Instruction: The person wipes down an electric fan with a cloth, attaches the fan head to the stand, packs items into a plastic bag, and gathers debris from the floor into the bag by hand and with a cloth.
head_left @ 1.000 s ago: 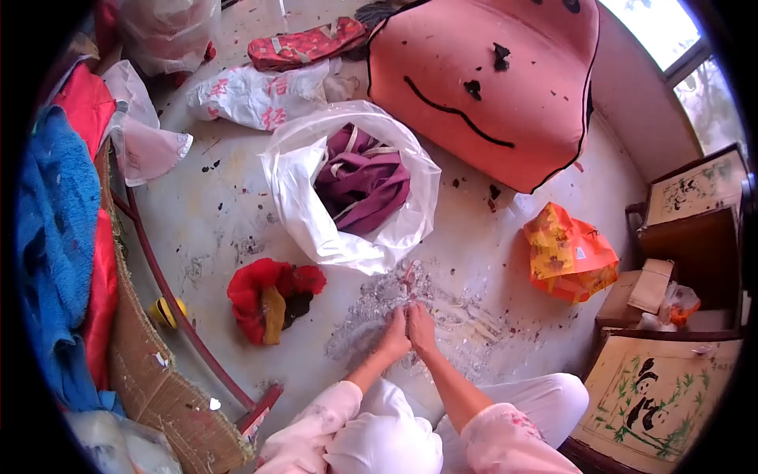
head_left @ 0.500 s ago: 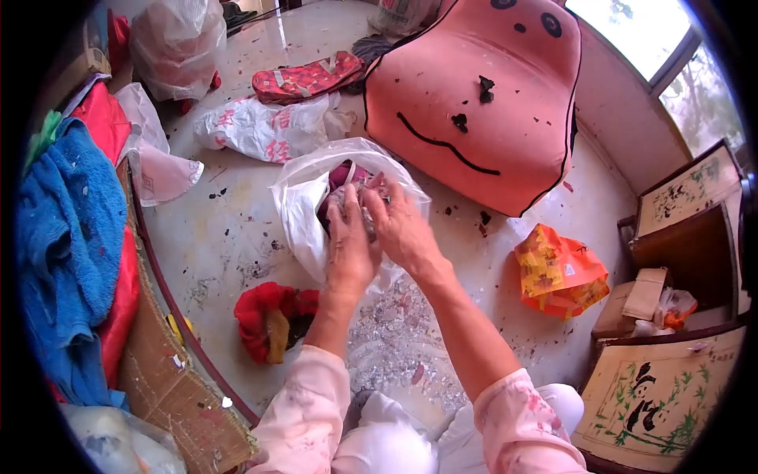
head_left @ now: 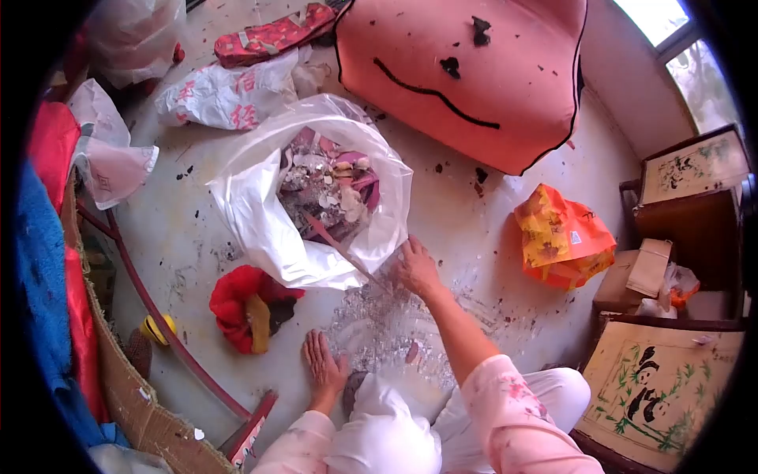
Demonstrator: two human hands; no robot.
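Note:
A white plastic bag [head_left: 264, 229] stands open on the floor. Inside lie broken grey bits, scraps and magenta pieces [head_left: 335, 178], and a thin reddish strip [head_left: 335, 243] pokes over its near rim. My right hand [head_left: 418, 270] is low beside the bag's near right edge, fingers apart and pointing away from me, with nothing visible in them. Under and before it spreads a patch of loose pale fragments [head_left: 395, 324]. My left hand [head_left: 324, 365] rests flat on the floor, left of the fragments, fingers stretched out. Just beyond it sits a red cloth item [head_left: 237, 308] with a tan strip.
A pink seat [head_left: 442, 79] with a drawn face stands at the back. An orange bag [head_left: 560, 241] lies right, near panda-painted panels [head_left: 655, 387]. A printed white bag [head_left: 229, 91] and a red patterned pouch [head_left: 272, 35] lie back left. Cardboard [head_left: 134, 395] edges the left.
Both hands have come out of the bag. My left hand moved back to the floor; my right moved down and right of the bag. The bag's mouth now gapes wider, and the view has tilted down.

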